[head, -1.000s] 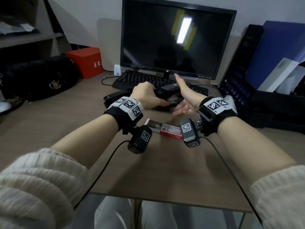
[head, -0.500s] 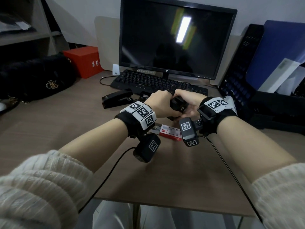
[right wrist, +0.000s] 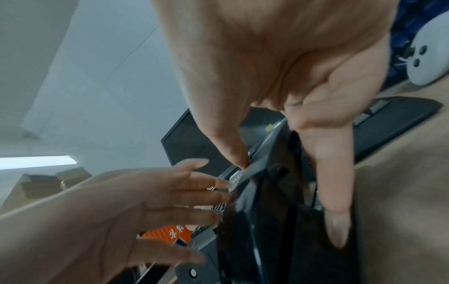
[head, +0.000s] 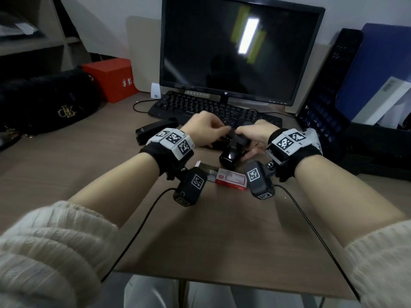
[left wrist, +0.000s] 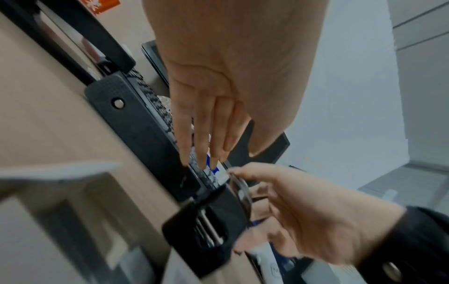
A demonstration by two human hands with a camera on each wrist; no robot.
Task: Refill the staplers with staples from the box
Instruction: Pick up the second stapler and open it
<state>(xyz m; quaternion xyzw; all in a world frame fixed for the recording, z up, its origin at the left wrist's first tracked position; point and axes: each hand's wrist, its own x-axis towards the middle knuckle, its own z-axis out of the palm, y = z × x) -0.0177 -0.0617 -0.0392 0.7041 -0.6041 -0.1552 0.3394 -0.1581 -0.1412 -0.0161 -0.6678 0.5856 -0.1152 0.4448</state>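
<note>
My right hand grips a black stapler by its sides and holds it tilted just above the desk, in front of the keyboard. In the right wrist view my thumb and forefinger flank the stapler. My left hand reaches in with nearly straight fingers, their tips touching its upper edge. The left wrist view shows a metal rail inside the stapler. A red and white staple box lies open just below my hands. A second black stapler lies to the left.
A black keyboard and a dark monitor stand right behind my hands. A black bag and a red box sit at the back left. Black trays and blue folders fill the right side.
A second ago my right hand stood open beside the stapler while the left rested on it. Since then my right hand has gripped and tilted the stapler, and both hands have drawn nearer.
</note>
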